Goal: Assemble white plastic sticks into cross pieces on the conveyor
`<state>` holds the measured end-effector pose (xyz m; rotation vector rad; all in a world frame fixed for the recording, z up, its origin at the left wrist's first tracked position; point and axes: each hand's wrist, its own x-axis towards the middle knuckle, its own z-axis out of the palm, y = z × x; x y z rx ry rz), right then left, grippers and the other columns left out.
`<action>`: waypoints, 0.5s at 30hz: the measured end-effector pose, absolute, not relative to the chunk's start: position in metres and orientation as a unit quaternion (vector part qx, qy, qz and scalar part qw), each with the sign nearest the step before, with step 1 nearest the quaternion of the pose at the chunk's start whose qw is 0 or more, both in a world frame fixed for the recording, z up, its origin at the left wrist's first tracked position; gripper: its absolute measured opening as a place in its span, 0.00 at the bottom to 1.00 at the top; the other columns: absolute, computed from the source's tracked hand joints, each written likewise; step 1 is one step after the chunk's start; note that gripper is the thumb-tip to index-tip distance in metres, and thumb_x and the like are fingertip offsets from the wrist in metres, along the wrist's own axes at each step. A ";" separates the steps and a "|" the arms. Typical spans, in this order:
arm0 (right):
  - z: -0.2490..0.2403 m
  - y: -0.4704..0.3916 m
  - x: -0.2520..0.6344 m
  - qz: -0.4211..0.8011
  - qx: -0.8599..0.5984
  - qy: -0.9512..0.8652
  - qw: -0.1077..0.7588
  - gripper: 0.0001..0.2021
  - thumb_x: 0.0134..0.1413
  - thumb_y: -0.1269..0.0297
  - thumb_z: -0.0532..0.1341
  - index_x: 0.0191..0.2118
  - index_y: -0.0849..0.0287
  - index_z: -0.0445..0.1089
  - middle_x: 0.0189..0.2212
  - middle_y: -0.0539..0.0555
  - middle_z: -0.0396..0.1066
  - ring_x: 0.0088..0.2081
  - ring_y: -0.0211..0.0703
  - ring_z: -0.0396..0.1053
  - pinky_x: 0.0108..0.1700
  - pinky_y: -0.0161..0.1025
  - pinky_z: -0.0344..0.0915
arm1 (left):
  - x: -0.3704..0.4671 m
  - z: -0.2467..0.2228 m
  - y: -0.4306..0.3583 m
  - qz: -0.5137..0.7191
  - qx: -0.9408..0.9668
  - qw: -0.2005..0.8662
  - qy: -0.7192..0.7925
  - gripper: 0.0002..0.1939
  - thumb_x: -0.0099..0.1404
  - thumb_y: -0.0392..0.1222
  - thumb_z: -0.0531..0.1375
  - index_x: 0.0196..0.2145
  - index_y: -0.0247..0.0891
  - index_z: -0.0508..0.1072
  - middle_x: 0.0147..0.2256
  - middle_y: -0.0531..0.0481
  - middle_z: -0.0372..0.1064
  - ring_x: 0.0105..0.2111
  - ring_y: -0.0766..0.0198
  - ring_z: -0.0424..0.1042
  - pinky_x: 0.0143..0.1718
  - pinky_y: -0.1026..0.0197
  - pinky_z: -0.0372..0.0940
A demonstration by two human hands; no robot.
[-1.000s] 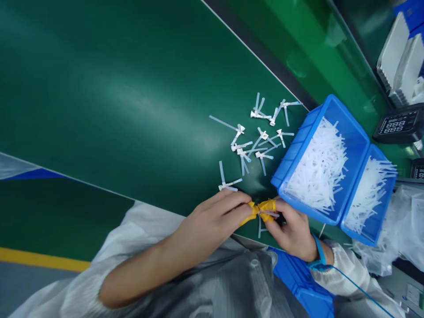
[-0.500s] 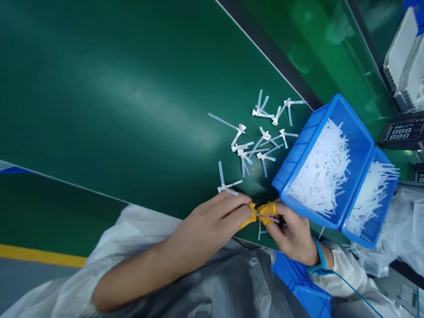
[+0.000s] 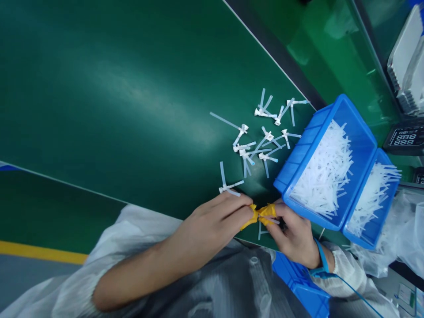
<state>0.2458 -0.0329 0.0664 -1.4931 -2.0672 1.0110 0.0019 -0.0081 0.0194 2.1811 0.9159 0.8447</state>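
Observation:
My left hand is closed in a pinch at the table's near edge, with yellow coverings on its fingertips. What lies inside that pinch is hidden. Just to its right, my right hand, its fingertips also wrapped in yellow, pinches a thin translucent tube. The fingertips of both hands nearly meet. More tubing shows just below them. Beyond my left knuckles lies a white connector with tubes. Several similar tubed connectors are scattered farther up the green table.
A blue bin full of short translucent tubes stands close to my right hand. Beside it is a smaller blue bin with more tubes. Clear plastic bags and a digital display are at the right. A blue cord runs from my right wrist.
The table, connectors and bins appear slightly farther right as the view shifts a little. Both hands keep the same pinch in nearly the same place.

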 end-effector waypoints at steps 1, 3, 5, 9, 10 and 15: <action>0.066 -0.033 0.246 0.361 -0.534 -0.739 0.196 0.07 0.74 0.70 0.64 0.51 0.51 0.74 0.40 0.52 0.81 0.40 0.47 0.79 0.45 0.44 0.77 | 0.002 0.019 -0.009 0.318 0.826 0.309 0.346 0.11 0.82 0.29 0.53 0.47 0.37 0.76 0.45 0.45 0.78 0.46 0.58 0.78 0.52 0.57 0.76; 0.066 -0.033 0.247 0.361 -0.533 -0.741 0.192 0.07 0.74 0.69 0.64 0.51 0.50 0.75 0.41 0.53 0.81 0.40 0.48 0.79 0.45 0.44 0.78 | 0.002 0.019 -0.009 0.313 0.825 0.315 0.349 0.12 0.80 0.28 0.54 0.47 0.37 0.76 0.46 0.46 0.78 0.47 0.58 0.78 0.54 0.57 0.76; 0.066 -0.033 0.248 0.361 -0.531 -0.742 0.191 0.07 0.74 0.69 0.63 0.52 0.50 0.75 0.42 0.53 0.82 0.40 0.48 0.79 0.46 0.44 0.79 | 0.002 0.020 -0.009 0.314 0.823 0.319 0.351 0.12 0.80 0.27 0.55 0.47 0.37 0.77 0.46 0.46 0.79 0.48 0.58 0.78 0.55 0.56 0.75; 0.067 -0.032 0.249 0.363 -0.525 -0.746 0.189 0.07 0.75 0.68 0.63 0.51 0.50 0.75 0.42 0.53 0.82 0.41 0.48 0.79 0.46 0.45 0.79 | 0.002 0.019 -0.009 0.319 0.819 0.326 0.349 0.12 0.80 0.28 0.55 0.46 0.37 0.77 0.46 0.45 0.78 0.47 0.58 0.78 0.54 0.57 0.75; 0.067 -0.032 0.250 0.363 -0.524 -0.748 0.186 0.06 0.76 0.68 0.63 0.51 0.50 0.75 0.41 0.53 0.81 0.41 0.48 0.79 0.46 0.45 0.78 | 0.002 0.019 -0.009 0.319 0.818 0.328 0.349 0.12 0.80 0.28 0.55 0.46 0.37 0.77 0.46 0.45 0.78 0.47 0.58 0.77 0.54 0.57 0.75; 0.065 -0.033 0.253 0.360 -0.523 -0.752 0.179 0.04 0.76 0.67 0.63 0.50 0.51 0.74 0.41 0.53 0.80 0.40 0.48 0.78 0.46 0.45 0.77 | 0.002 0.018 -0.008 0.332 0.816 0.324 0.345 0.12 0.81 0.28 0.53 0.47 0.38 0.76 0.45 0.45 0.78 0.47 0.57 0.77 0.53 0.56 0.75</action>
